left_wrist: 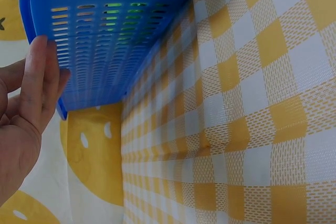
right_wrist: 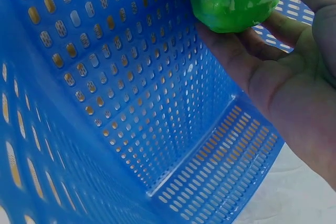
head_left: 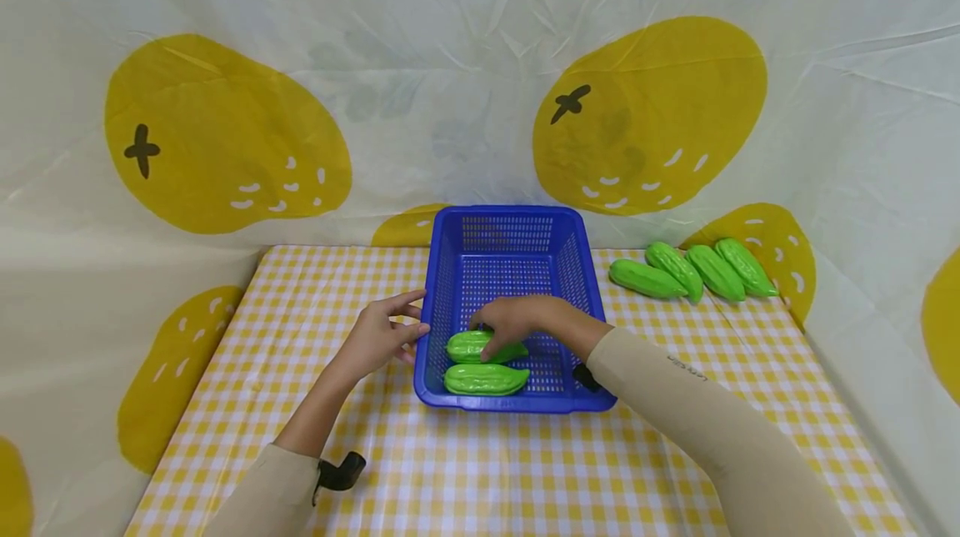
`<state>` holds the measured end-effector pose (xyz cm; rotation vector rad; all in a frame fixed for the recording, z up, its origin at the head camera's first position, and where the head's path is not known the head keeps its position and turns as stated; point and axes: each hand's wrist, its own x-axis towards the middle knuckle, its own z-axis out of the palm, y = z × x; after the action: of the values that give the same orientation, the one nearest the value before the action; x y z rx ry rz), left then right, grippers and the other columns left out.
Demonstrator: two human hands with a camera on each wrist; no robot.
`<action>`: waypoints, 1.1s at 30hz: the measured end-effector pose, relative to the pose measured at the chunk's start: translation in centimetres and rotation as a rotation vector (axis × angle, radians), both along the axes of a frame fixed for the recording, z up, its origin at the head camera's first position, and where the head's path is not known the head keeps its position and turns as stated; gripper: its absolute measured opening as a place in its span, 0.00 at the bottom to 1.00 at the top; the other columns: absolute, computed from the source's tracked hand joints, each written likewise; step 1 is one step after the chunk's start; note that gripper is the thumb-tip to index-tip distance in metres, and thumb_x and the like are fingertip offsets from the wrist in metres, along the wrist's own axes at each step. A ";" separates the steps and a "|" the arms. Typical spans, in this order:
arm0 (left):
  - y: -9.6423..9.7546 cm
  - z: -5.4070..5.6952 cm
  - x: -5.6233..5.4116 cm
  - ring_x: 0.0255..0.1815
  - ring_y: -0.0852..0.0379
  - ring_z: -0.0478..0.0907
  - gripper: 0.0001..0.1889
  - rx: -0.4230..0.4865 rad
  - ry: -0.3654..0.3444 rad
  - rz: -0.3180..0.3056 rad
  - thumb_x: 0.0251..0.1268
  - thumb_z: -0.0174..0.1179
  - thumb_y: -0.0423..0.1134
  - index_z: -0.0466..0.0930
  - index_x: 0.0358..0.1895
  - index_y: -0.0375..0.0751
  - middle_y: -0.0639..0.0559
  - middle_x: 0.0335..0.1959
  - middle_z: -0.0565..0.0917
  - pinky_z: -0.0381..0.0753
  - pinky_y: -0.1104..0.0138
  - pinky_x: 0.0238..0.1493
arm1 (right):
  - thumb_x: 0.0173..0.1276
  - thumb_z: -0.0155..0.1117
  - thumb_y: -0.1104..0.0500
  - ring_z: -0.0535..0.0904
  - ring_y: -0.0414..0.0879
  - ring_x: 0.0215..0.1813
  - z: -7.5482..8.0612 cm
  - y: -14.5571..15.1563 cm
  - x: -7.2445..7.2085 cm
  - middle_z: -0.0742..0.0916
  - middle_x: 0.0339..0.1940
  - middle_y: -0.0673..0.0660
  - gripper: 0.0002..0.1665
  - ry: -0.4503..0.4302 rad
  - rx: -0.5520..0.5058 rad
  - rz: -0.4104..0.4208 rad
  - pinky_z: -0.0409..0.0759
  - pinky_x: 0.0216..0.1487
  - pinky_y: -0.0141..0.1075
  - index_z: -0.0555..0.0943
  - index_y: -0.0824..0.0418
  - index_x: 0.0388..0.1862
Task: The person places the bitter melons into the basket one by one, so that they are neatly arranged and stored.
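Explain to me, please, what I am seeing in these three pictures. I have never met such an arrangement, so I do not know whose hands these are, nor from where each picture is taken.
There is no machine here: a person works with two bare hands. The wide picture is taken from the person's head, looking forward and down; the two close ones are taken from the left and right wrists. On the yellow-and-white checked cloth stands a blue basket. The right hand reaches inside and grips a ridged green vegetable. A second vegetable lies beside it in the basket. The left hand touches the basket's left side. Four more vegetables lie in a group to the right of the basket.
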<state>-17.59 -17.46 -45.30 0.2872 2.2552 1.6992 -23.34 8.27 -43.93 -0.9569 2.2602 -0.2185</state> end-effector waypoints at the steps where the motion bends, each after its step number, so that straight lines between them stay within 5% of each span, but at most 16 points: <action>1: 0.0 0.0 0.0 0.29 0.54 0.87 0.32 0.002 0.000 0.000 0.71 0.64 0.28 0.68 0.77 0.36 0.30 0.56 0.81 0.94 0.47 0.31 | 0.69 0.72 0.44 0.80 0.49 0.63 0.0 0.0 0.0 0.85 0.61 0.55 0.35 0.000 -0.001 -0.001 0.81 0.70 0.43 0.77 0.59 0.70; 9: 0.2 -0.1 -0.2 0.28 0.54 0.87 0.32 0.017 0.008 0.002 0.70 0.65 0.27 0.68 0.76 0.35 0.30 0.55 0.82 0.90 0.39 0.34 | 0.69 0.73 0.46 0.81 0.48 0.62 0.2 0.1 -0.1 0.86 0.60 0.54 0.34 0.015 -0.027 0.000 0.81 0.69 0.41 0.78 0.58 0.69; 20: 0.2 0.2 -0.2 0.29 0.54 0.88 0.32 0.008 0.007 0.007 0.71 0.64 0.27 0.69 0.76 0.36 0.30 0.55 0.82 0.93 0.46 0.31 | 0.69 0.73 0.47 0.80 0.50 0.62 0.5 0.1 -0.1 0.85 0.60 0.57 0.33 0.056 -0.027 0.009 0.81 0.69 0.43 0.78 0.59 0.68; 27: 0.1 0.1 -0.2 0.28 0.53 0.87 0.32 0.010 -0.003 0.007 0.70 0.65 0.27 0.69 0.76 0.37 0.30 0.56 0.82 0.94 0.50 0.29 | 0.69 0.73 0.46 0.80 0.44 0.54 0.4 0.1 0.0 0.86 0.52 0.52 0.30 0.016 -0.012 -0.009 0.84 0.62 0.38 0.79 0.56 0.65; 33: 0.1 0.0 -0.1 0.29 0.53 0.87 0.32 0.003 -0.002 0.002 0.70 0.65 0.28 0.69 0.76 0.37 0.31 0.55 0.82 0.92 0.43 0.33 | 0.69 0.73 0.47 0.80 0.43 0.52 0.1 0.1 0.1 0.86 0.51 0.51 0.28 0.001 -0.024 -0.003 0.84 0.61 0.37 0.80 0.57 0.63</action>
<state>-17.70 -17.41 -45.31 0.2842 2.2528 1.7031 -23.23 8.34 -43.78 -0.9668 2.2647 -0.2465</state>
